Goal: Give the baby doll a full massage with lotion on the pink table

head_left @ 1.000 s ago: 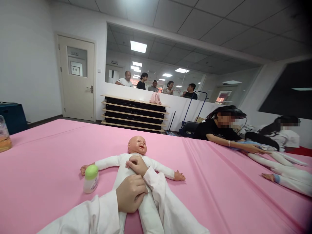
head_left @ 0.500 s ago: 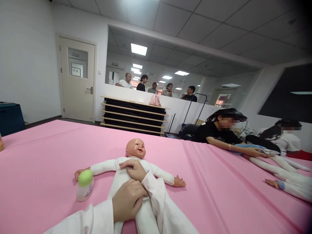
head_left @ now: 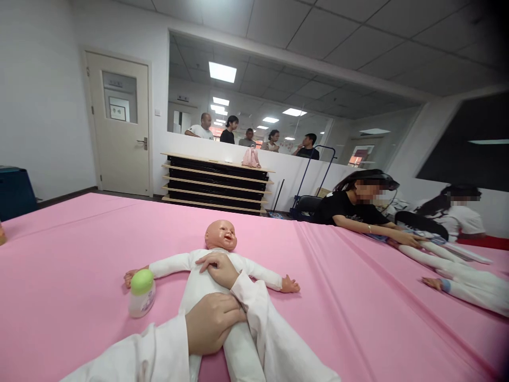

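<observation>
A baby doll point(head_left: 194, 286) in a white suit lies on its back, arms spread, its head away from me. My right hand point(head_left: 221, 269) rests on the doll's chest with its fingers curved and apart. Lower down, my left hand point(head_left: 214, 323) lies across the doll's belly, fingers pointing right. Its fingertips are partly hidden by my right sleeve point(head_left: 256, 302). Neither hand appears to grip anything. A bottle point(head_left: 142, 293) with a green cap stands left of the doll, close to the doll's hand.
Pink sheeting point(head_left: 338, 302) covers the table, with creases on the right. A co-worker point(head_left: 358, 209) leans over another doll point(head_left: 469, 281) at the right, beside a second person point(head_left: 461, 212). Behind stand stacked boards point(head_left: 214, 178) with a pink backpack point(head_left: 251, 157). Several people are behind glass.
The view has shifted slightly, so the doll and room sit a little higher. Both my hands stay on the doll, the left slightly farther right. The co-worker's hands have moved a little.
</observation>
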Demonstrator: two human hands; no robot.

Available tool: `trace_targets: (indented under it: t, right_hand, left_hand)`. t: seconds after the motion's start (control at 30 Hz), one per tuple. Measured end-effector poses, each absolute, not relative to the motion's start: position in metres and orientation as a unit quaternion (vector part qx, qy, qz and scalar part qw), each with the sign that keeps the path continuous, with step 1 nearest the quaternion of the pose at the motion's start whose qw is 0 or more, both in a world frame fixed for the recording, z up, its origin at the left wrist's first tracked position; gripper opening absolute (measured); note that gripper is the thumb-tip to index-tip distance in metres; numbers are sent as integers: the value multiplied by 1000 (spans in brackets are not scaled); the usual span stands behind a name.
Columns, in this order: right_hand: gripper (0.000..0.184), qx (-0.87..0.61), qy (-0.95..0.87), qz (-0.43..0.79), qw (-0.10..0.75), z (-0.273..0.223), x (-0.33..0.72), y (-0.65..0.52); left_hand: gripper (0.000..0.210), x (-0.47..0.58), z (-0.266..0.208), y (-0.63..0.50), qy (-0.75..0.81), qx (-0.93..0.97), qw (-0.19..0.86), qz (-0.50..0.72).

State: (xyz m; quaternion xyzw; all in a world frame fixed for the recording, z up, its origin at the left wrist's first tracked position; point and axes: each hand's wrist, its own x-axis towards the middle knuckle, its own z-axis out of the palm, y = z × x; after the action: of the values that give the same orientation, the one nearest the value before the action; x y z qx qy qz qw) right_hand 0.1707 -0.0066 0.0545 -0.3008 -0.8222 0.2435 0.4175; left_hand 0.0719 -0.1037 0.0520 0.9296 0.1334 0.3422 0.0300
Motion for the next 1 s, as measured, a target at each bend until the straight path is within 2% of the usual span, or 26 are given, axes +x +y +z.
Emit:
trace_targets:
  t: [0.13, 0.23, 0.43, 0.53, 0.63, 0.7, 0.8, 0.9, 1.0]
  right_hand:
    - [35, -297, -836, 241, 395, 54, 172, -4]
    - [36, -310, -840, 206, 395, 54, 173, -1]
    - [38, -364, -832, 147, 392, 56, 175, 0]
    - [35, -304, -845, 190, 396, 56, 175, -4]
    - [35, -249, -860, 226, 383, 56, 174, -7]
    - [38, -237, -880, 215, 352, 57, 174, -8]
    - [42, -260, -896, 170, 318, 57, 174, -6]
    - [40, -315, -875, 131, 345, 55, 175, -3]
    - [35, -343, -831, 129, 418, 54, 176, -3]
  left_hand:
    - [35, 73, 54, -103, 122, 938, 80, 314]
    - [31, 74, 55, -103, 171, 924, 90, 329]
    - [18, 75, 52, -102, 308, 865, 26, 396]
    - [24, 72, 50, -102, 254, 876, 1, 409]
    - [23, 70, 50, -102, 145, 917, 37, 370]
    - [24, 71, 51, -102, 106, 936, 63, 330]
    - [21, 73, 53, -102, 126, 939, 79, 309]
    - [20, 75, 53, -101, 205, 909, 69, 356]
    - [27, 74, 51, -98, 297, 855, 31, 424]
